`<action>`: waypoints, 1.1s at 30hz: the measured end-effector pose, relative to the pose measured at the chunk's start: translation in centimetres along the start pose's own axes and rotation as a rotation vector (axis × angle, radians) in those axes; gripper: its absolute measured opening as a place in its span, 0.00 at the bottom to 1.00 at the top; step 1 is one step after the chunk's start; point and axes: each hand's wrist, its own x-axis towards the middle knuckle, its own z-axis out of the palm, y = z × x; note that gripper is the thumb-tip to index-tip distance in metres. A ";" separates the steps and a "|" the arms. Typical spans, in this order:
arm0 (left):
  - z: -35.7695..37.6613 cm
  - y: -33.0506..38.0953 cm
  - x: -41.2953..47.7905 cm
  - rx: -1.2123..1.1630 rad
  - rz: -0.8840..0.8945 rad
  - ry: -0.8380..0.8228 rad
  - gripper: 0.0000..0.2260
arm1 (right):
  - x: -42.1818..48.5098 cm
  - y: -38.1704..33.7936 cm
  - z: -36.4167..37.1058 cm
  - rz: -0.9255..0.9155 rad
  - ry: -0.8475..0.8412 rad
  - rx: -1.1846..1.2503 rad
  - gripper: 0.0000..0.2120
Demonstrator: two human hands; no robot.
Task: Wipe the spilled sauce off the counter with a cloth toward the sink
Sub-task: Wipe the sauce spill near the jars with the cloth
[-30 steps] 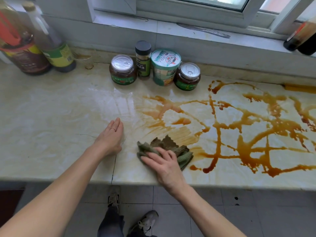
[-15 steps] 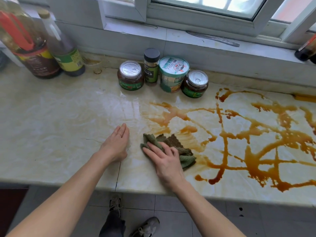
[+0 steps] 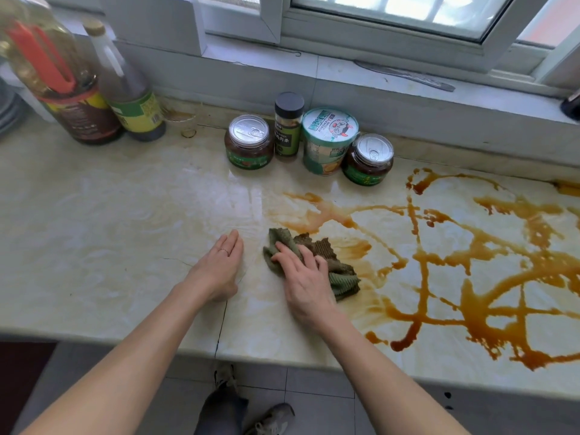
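Most sauce point(image 3: 477, 277) lies at three o'clock of the cloth point(image 3: 342, 282). Right hand point(image 3: 303, 277), flat upon it, should press evenly; left hand point(image 3: 219, 268) rests flat, empty.

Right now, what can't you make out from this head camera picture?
Sink: outside the head view, so its direction is unknown.
Cloth: middle hidden under the right hand.
Sauce: spill cut off by the right edge.
Big bottle: blurred, cropped at the top-left corner.
Left jar label: print too small to read.
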 end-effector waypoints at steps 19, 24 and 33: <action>-2.2 -0.4 0.2 -0.016 0.031 0.092 0.30 | 5.2 1.5 -2.6 0.298 0.023 -0.087 0.24; -3.3 -0.8 1.6 -0.108 0.010 0.262 0.28 | 4.7 1.4 -2.8 0.444 0.180 -0.031 0.26; -4.2 -0.8 5.2 -0.071 0.062 0.269 0.28 | 9.0 -1.1 -1.3 0.265 0.128 -0.108 0.22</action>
